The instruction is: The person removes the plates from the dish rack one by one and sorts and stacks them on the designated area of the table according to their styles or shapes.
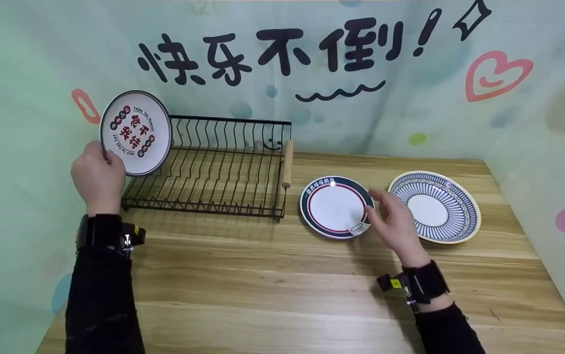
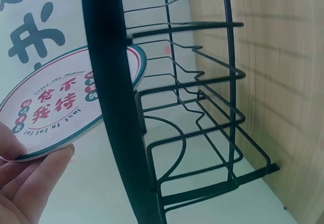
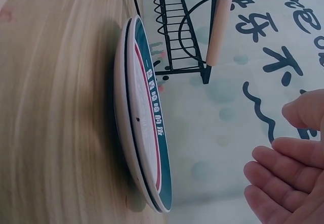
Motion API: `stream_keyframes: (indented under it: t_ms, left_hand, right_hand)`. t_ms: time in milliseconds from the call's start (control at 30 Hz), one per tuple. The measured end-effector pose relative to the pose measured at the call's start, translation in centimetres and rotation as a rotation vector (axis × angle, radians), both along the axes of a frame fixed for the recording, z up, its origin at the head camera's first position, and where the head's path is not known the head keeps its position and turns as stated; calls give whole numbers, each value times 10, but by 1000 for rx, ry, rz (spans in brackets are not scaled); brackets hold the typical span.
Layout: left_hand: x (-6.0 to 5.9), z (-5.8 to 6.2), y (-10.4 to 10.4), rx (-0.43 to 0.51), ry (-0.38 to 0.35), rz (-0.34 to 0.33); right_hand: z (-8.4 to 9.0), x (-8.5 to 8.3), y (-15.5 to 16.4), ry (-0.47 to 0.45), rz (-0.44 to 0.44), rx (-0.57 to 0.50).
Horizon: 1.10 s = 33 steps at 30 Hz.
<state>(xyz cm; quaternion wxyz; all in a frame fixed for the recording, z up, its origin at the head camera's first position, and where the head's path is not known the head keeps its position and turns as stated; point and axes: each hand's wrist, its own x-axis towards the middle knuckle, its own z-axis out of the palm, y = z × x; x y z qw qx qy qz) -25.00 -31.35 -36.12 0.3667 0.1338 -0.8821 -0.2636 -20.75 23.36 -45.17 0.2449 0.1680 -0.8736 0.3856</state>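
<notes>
A white plate [image 1: 136,132] with red characters and a dark rim is tilted up at the left end of the black wire dish rack [image 1: 228,216]. My left hand [image 1: 98,172] pinches its lower edge between thumb and fingers; the left wrist view shows the same plate [image 2: 61,100] partly behind a rack bar. On the table right of the rack lies a green-rimmed plate [image 1: 336,207]. Edge-on in the right wrist view, that plate [image 3: 152,133] shows two rims, one over the other. Beside its right edge hovers my right hand [image 1: 395,226], fingers relaxed and holding nothing.
A bowl-like dish [image 1: 427,206] with blue stripes stands at the right, partly behind my right hand. The rack has a wooden handle [image 1: 287,164] on its right end. Behind the wooden table [image 1: 243,295] hangs a printed cloth backdrop [image 1: 341,123].
</notes>
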Motion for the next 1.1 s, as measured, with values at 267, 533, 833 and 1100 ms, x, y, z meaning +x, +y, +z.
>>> stream_keyframes:
  t_ms: [267, 533, 833, 1100]
  left_hand:
    - [3, -2, 6, 36, 38, -2]
    - [8, -8, 16, 65, 122, -13]
    - [12, -11, 30, 103, 193, -55]
    - [16, -12, 41, 143, 233, -113]
  right_hand:
    - [3, 1, 2, -3, -14, 0]
    - [5, 2, 2, 18, -17, 3]
    - [5, 2, 3, 14, -30, -1]
    - [7, 3, 2, 19, -24, 0]
